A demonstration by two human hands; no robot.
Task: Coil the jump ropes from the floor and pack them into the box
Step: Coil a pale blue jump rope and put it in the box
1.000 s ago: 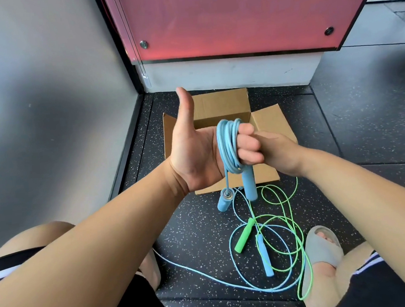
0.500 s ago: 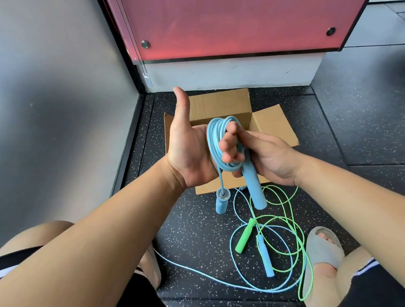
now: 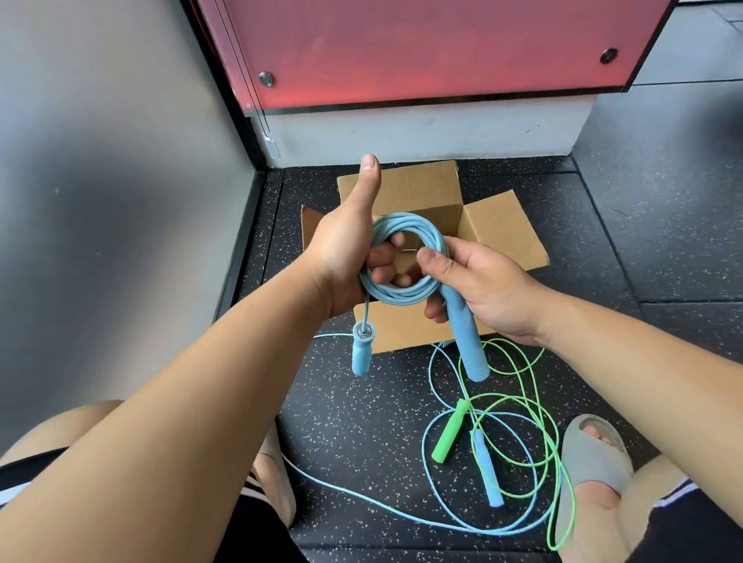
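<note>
Hands holding a coiled light-blue jump rope [image 3: 403,261] above an open brown cardboard box [image 3: 502,232].

We see the left hand [image 3: 350,247] with its fingers passed through the ring of cord and the thumb pointing up, and the right hand [image 3: 480,287] gripping the coil's right side together with one blue handle [image 3: 466,340]. The second blue handle [image 3: 363,352] hangs free under the left hand. On the dark speckled floor [image 3: 362,422], in front of the box, lie a loose green jump rope [image 3: 523,407] and another loose light-blue jump rope [image 3: 484,471], tangled between two grey slippers [image 3: 593,455].

No readable text, label, brand or number on anything in view.
</note>
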